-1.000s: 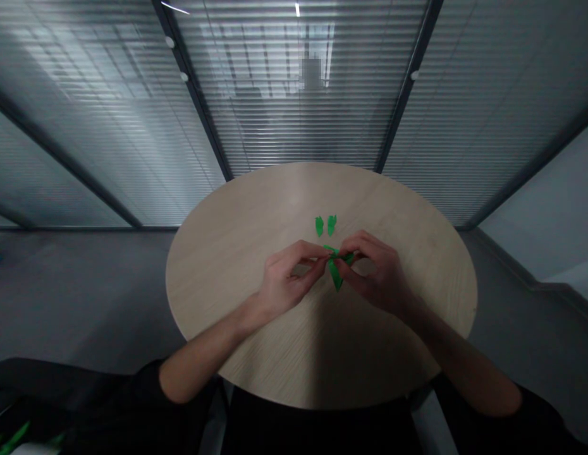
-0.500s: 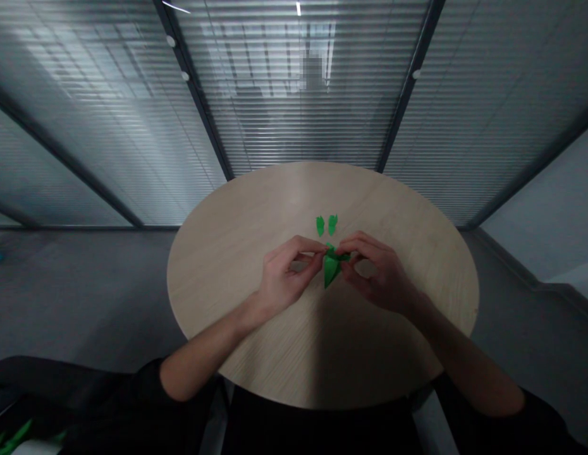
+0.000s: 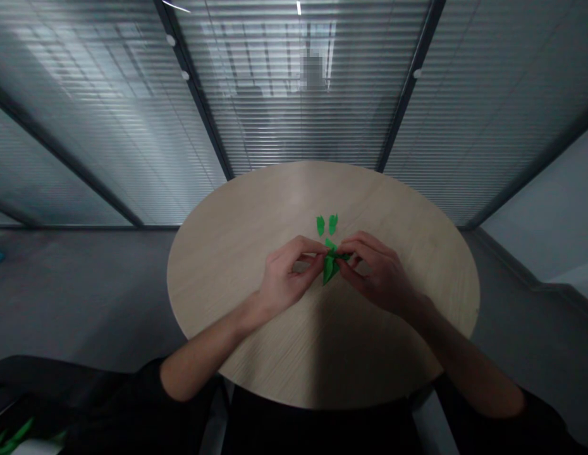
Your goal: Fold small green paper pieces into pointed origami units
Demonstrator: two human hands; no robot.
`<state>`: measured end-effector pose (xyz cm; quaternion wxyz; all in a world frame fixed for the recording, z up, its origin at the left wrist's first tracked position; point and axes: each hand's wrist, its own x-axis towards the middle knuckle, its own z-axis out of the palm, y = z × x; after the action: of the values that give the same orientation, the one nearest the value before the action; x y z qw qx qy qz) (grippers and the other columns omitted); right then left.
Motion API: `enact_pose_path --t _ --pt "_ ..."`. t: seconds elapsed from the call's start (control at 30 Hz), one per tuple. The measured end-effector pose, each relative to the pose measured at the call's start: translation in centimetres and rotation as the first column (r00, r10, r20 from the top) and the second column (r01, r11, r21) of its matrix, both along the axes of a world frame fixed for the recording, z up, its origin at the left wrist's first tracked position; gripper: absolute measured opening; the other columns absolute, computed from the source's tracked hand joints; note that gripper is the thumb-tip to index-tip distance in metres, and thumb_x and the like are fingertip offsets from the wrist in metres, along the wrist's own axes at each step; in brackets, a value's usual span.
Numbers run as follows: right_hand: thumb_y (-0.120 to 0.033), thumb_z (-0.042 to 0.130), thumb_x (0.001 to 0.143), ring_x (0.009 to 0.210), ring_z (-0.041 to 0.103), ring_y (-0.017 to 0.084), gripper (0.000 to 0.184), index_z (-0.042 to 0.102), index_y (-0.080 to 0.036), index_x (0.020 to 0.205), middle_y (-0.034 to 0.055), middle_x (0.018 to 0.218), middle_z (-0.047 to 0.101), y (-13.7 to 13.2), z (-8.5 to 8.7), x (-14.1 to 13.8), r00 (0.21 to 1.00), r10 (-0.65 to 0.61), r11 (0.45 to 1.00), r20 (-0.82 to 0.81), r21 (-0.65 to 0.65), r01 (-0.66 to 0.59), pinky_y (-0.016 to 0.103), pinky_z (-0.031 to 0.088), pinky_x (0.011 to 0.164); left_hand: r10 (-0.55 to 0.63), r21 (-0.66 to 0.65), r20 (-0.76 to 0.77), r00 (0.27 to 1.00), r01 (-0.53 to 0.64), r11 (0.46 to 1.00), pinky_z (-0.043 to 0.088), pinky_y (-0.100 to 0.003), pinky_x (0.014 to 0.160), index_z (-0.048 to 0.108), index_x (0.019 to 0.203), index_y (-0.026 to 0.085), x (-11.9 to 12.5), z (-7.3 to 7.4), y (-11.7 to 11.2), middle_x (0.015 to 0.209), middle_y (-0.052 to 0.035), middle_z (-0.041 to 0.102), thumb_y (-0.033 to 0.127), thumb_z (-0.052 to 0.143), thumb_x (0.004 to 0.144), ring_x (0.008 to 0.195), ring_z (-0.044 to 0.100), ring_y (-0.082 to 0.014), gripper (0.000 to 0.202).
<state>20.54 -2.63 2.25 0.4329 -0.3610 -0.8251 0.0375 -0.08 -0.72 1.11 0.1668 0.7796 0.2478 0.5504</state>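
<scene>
Over the middle of a round light-wood table [image 3: 227, 265], my left hand [image 3: 287, 277] and my right hand [image 3: 377, 272] meet, both pinched on a small folded green paper piece [image 3: 329, 266]. Its pointed end hangs down between my fingertips. Just beyond my fingers, two small green folded paper pieces [image 3: 325, 224] lie side by side on the tabletop, touching neither hand.
Glass walls with horizontal blinds [image 3: 294, 95] and dark frames stand behind the table. Grey floor surrounds it. More green paper [image 3: 9, 436] shows at the bottom left corner, beside my dark sleeve.
The green piece has turned between my fingers, its point swinging from lower right toward lower left and drawing in shorter. Both hands stay in nearly the same place.
</scene>
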Motion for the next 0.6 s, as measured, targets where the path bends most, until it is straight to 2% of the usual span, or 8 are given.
enact_pose_path --t 0.2,0.3,0.43,0.6 --pt "-0.026 0.055 0.102 0.085 0.063 0.021 0.009 0.063 -0.022 0.1 0.0071 0.096 0.066 0.25 -0.04 0.35 0.998 0.012 1.0 0.053 -0.02 -0.011 0.033 0.054 0.071 0.04 -0.092 0.0 0.999 -0.04 0.995 0.063 -0.019 0.064 0.071 0.096 0.015 0.16 -0.05 0.01 0.088 -0.0043 0.075 0.021 0.069 0.095 0.071 0.071 -0.0105 0.006" --pt "-0.026 0.058 0.101 0.087 0.062 0.021 0.005 0.062 -0.022 0.101 0.007 0.097 0.066 0.34 -0.11 0.44 0.997 0.022 0.999 0.07 -0.033 -0.02 0.033 0.053 0.072 0.039 -0.137 0.024 0.999 -0.035 0.99 0.062 -0.017 0.059 0.07 0.093 0.015 0.21 -0.1 0.07 0.085 -0.0038 0.074 0.024 0.07 0.094 0.067 0.071 -0.0102 0.008" --pt "-0.026 0.062 0.099 0.086 0.061 0.022 0.003 0.062 -0.023 0.1 0.0064 0.097 0.066 0.43 -0.25 0.4 0.996 0.004 1.0 0.088 -0.019 -0.003 0.033 0.052 0.071 0.026 -0.156 0.027 0.999 -0.022 0.988 0.062 -0.017 0.058 0.071 0.093 0.015 0.19 -0.26 0.09 0.084 -0.0042 0.075 0.022 0.07 0.092 0.067 0.071 -0.0107 0.006" --pt "-0.028 0.058 0.102 0.087 0.06 0.022 0.008 0.063 -0.023 0.098 0.0063 0.095 0.065 0.48 -0.4 0.38 0.994 -0.009 0.999 0.108 -0.03 0.012 0.033 0.051 0.072 0.019 -0.176 0.013 1.0 -0.016 0.984 0.062 -0.018 0.058 0.071 0.094 0.015 0.14 -0.37 0.06 0.085 -0.0054 0.075 0.023 0.07 0.093 0.068 0.072 -0.0116 0.008"
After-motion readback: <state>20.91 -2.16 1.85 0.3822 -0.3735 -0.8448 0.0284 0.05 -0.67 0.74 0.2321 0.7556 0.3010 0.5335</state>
